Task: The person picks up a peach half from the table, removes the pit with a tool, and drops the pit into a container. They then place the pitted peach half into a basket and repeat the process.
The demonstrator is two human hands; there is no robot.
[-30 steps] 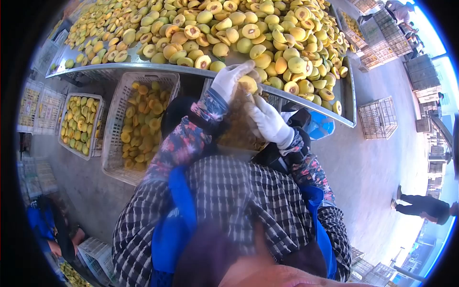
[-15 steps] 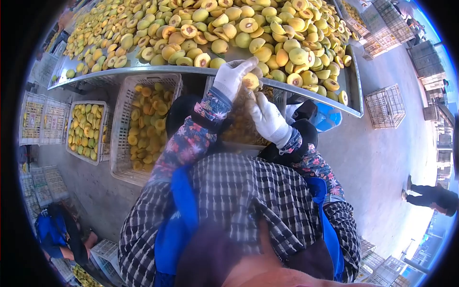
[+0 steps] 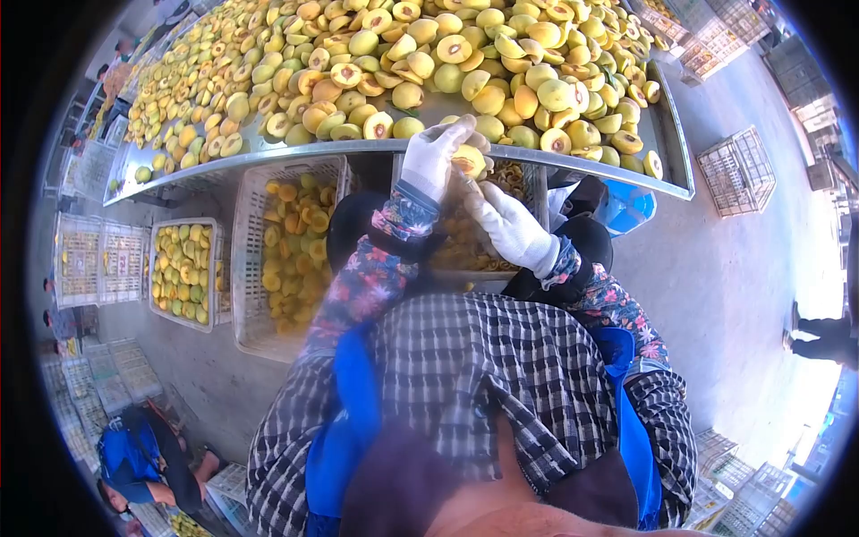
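Note:
My left hand (image 3: 433, 163), in a white glove, grips a yellow halved peach (image 3: 468, 162) just off the table's near edge, its cut side partly showing. Close below the fruit is my gloved right hand (image 3: 512, 227), fingers pinched together and pointing at it. Whatever those fingers hold is too small to make out. Under both hands stands a crate (image 3: 542, 190) with brownish-yellow pieces in it, partly hidden by my arms. Beyond them, many halved peaches (image 3: 452, 49) are heaped on the metal table (image 3: 268, 152), some with the stone showing.
To the left on the floor, a large crate (image 3: 253, 259) holds peach halves, with a smaller crate (image 3: 215, 268) of greener fruit beside it. A blue tub (image 3: 626, 208) stands under the table's right end. An upright crate (image 3: 735, 170) is farther right. Another person (image 3: 134, 447) sits at lower left.
The view has turned slightly, so the table and crates appear a little lower and farther right. Both hands stay at the halved peach, with only small finger shifts.

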